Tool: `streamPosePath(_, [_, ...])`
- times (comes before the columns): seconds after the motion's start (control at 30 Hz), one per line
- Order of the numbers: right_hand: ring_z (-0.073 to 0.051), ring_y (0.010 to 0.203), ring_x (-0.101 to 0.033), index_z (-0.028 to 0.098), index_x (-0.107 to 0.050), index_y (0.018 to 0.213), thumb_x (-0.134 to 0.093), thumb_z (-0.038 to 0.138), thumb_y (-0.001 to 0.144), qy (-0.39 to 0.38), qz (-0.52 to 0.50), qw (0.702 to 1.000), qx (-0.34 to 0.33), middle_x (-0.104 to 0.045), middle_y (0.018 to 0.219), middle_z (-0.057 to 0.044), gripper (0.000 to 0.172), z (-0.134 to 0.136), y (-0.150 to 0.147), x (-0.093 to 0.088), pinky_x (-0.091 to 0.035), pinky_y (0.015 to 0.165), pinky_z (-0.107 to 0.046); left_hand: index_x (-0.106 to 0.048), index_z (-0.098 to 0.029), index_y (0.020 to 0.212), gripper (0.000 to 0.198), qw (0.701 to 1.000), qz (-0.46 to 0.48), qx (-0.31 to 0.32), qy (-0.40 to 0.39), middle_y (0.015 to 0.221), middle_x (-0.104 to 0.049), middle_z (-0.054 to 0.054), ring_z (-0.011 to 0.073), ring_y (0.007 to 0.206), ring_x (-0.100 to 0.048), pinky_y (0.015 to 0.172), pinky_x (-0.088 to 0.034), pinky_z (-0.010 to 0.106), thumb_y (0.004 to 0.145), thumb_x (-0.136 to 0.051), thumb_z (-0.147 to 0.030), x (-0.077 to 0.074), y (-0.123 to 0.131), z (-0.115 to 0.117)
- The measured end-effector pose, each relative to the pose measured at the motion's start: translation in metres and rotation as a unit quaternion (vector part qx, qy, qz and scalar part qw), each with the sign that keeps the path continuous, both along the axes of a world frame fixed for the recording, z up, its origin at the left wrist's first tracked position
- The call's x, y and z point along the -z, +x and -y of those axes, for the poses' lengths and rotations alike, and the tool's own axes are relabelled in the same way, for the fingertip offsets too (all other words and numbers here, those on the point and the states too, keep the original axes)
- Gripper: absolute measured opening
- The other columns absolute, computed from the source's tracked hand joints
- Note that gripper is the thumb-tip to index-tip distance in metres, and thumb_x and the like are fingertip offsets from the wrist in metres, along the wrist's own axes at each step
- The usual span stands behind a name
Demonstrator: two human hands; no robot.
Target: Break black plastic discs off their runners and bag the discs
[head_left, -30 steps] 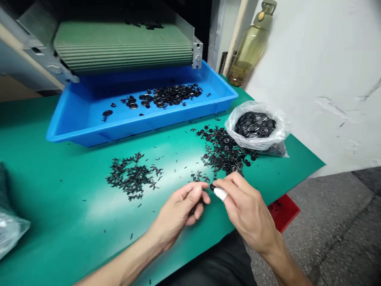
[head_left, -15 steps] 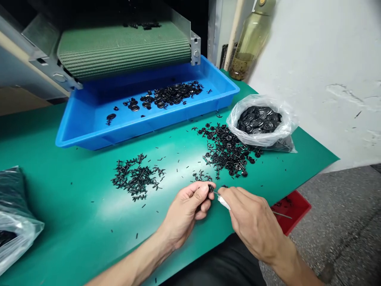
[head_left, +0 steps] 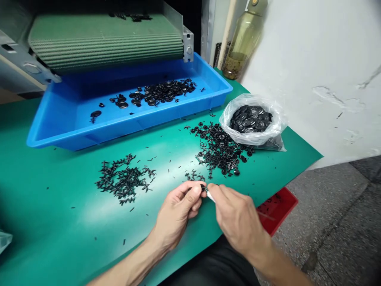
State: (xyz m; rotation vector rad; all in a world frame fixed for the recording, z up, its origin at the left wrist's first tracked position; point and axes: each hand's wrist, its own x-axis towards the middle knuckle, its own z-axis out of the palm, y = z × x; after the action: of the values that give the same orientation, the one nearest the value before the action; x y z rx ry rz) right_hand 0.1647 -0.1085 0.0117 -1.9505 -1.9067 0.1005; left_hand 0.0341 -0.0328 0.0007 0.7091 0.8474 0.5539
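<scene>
Head view, left hand (head_left: 177,208) with its grip closed on a small black piece (head_left: 203,187), right hand (head_left: 239,216) gripping a thin tool (head_left: 206,190), mostly hidden, against this piece, both above the green tabletop (head_left: 74,242), near loose black parts (head_left: 220,149).

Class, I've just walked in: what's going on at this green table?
A person's left hand pinches a small black part, with the right hand, one finger covered in white, close against it. Piles of loose black pieces lie on the table, near an open bag of black discs. A blue tray holds more.
</scene>
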Motion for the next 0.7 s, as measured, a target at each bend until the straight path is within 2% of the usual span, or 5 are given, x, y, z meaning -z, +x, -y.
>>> streamPosePath(0.13, [-0.016,0.063,-0.062,0.021,-0.056,0.096,-0.039,0.006,0.088,-0.073,-0.175,0.976,0.108,-0.067,0.074,-0.001,0.024,-0.006,-0.017,0.009,-0.036,0.056,-0.025,-0.070,-0.014,0.092,0.031,0.997,-0.053,-0.052,0.025,0.066,-0.054,-0.001,0.0048,0.052,-0.034,0.046,-0.025,0.017,0.078,-0.074,-0.041,0.001,0.003,0.005])
streamPosePath(0.2, [-0.016,0.061,-0.062,0.020,-0.057,0.102,-0.039,0.005,0.084,-0.090,-0.209,0.963,0.147,-0.066,0.071,0.000,0.029,-0.008,-0.014,0.011,-0.039,0.056,-0.025,-0.069,-0.015,0.091,0.030,0.995,-0.062,-0.074,0.027,0.071,-0.056,0.000,0.0045,0.053,-0.036,0.044,-0.026,0.015,0.077,-0.075,-0.041,-0.002,0.004,0.006])
streamPosePath(0.37, [-0.021,0.084,-0.062,0.015,-0.059,0.113,-0.038,0.013,0.089,-0.007,-0.118,0.974,0.195,-0.066,0.098,-0.010,0.032,-0.005,0.021,0.014,-0.044,0.072,-0.030,-0.066,-0.016,0.093,0.021,0.998,0.001,-0.069,-0.014,0.084,-0.060,0.002,0.0047,0.054,-0.039,0.038,-0.027,0.012,0.082,-0.070,-0.033,-0.007,0.003,0.000])
streamPosePath(0.5, [-0.019,0.074,-0.060,0.018,-0.062,0.111,-0.044,0.017,0.090,-0.023,-0.048,0.979,0.196,-0.064,0.087,-0.006,0.027,-0.009,0.039,0.016,-0.041,0.065,-0.028,-0.064,-0.015,0.088,0.024,0.997,0.039,-0.035,-0.050,0.083,-0.060,0.003,0.0056,0.053,-0.041,0.037,-0.031,0.013,0.085,-0.064,-0.039,-0.007,0.002,-0.003])
streamPosePath(0.7, [-0.016,0.068,-0.057,0.020,-0.064,0.089,-0.047,0.024,0.094,-0.020,-0.034,0.983,0.180,-0.061,0.081,-0.003,0.018,-0.012,0.034,0.016,-0.035,0.058,-0.026,-0.057,-0.015,0.074,0.026,0.998,0.027,0.016,-0.053,0.080,-0.060,0.001,0.0034,0.049,-0.039,0.033,-0.022,0.011,0.082,-0.070,-0.036,-0.008,0.002,-0.001])
